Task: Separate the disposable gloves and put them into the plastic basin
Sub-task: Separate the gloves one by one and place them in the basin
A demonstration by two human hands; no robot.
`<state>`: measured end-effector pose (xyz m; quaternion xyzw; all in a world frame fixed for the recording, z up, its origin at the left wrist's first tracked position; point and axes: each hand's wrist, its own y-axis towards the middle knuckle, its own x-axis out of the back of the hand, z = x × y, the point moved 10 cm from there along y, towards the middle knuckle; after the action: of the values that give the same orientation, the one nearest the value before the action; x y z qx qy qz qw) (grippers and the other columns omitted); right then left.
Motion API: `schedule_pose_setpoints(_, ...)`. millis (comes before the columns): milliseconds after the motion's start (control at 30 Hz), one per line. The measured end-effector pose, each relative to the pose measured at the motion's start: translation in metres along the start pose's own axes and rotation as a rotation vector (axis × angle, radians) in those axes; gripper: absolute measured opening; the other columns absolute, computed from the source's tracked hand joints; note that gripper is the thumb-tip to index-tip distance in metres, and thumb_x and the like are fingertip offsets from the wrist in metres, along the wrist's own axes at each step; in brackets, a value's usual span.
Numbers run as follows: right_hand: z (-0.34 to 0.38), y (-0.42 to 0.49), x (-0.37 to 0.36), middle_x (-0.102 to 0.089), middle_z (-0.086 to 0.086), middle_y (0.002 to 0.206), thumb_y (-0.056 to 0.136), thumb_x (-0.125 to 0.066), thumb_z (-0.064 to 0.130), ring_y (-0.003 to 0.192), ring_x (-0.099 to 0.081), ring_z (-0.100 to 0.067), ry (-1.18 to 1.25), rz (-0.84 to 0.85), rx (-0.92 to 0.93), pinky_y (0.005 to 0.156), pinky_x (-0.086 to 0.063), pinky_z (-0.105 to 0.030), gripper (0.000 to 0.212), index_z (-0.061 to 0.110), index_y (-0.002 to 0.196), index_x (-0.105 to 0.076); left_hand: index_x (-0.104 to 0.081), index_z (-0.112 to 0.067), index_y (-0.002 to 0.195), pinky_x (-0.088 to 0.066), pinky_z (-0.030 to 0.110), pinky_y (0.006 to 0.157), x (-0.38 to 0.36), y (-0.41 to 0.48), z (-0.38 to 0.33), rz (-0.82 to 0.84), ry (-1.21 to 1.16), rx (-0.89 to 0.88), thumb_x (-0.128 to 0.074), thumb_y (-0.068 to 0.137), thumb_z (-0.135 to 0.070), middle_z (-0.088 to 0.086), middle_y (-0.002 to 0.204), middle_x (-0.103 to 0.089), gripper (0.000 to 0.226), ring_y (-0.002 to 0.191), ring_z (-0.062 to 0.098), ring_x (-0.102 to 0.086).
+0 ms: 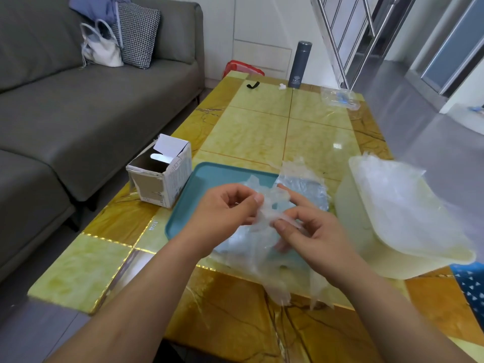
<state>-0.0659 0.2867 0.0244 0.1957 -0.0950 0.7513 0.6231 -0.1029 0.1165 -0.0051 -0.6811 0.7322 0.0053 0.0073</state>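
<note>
Yellow marbled surface [262, 132]. White plastic basin [353, 221] at right, separated gloves [398, 200] heaped inside (spilling over rim). Teal tray [209, 176] just left of it. Glove clump [272, 210] above tray, pinched by fingers of left hand [222, 213] and right hand [314, 231].

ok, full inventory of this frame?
table: 1, yellow-green marble, centre
tray: 1, teal, under hands
loose gloves: bunch, clear, over tray
basin: 1, white, right of tray
basin gloves: pile, clear, in basin
box: 1, cardboard, left of tray
flask: 1, grey, far end
strap: 1, black, near flask
packet: 1, clear, far right corner
sofa: 1, grey, left
handbag: 1, white, on sofa
cushion: 1, checked, on sofa
bag: 1, red, beyond table
left hand: 1, pinches loose gloves
right hand: 1, pinches loose gloves
</note>
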Motion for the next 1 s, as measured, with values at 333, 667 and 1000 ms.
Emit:
schedule_pose_setpoints(333,-0.004,0.000,0.041,-0.079,0.006,0.083,0.095,-0.073,0.017,0.084,-0.073,-0.009,0.124,-0.284,-0.075,0.077,-0.056,-0.024,0.020,0.023,0.078,-0.081,-0.075,-0.022,0.111,-0.059,0.026,0.087,0.004,-0.006,-0.016,-0.008,0.279,-0.120,-0.075,0.087,0.004,-0.003,0.105,-0.079,0.035,0.095,0.011,-0.076)
schedule_pose_setpoints(667,0.040,-0.023,0.031,-0.074,-0.022,0.077,0.084,-0.068,0.008,0.064,-0.071,-0.026,0.460,0.258,-0.087,0.065,-0.059,-0.034,0.019,-0.010,0.088,-0.074,-0.074,-0.033,0.074,-0.046,0.020,0.065,0.018,0.028,-0.055,-0.173,0.535,-0.154,-0.080,0.084,-0.023,-0.024,0.065,-0.068,0.015,0.062,-0.005,-0.060)
schedule_pose_setpoints(1000,0.063,-0.029,0.061,-0.020,0.021,0.167,0.089,-0.078,0.034,0.153,-0.018,0.003,-0.112,-0.261,0.096,0.121,-0.025,-0.034,0.009,0.043,0.089,-0.082,-0.077,-0.010,0.085,-0.035,0.023,0.049,-0.049,-0.001,-0.107,0.325,0.458,-0.036,-0.070,0.092,-0.008,-0.002,0.057,-0.059,0.010,0.049,0.011,-0.045)
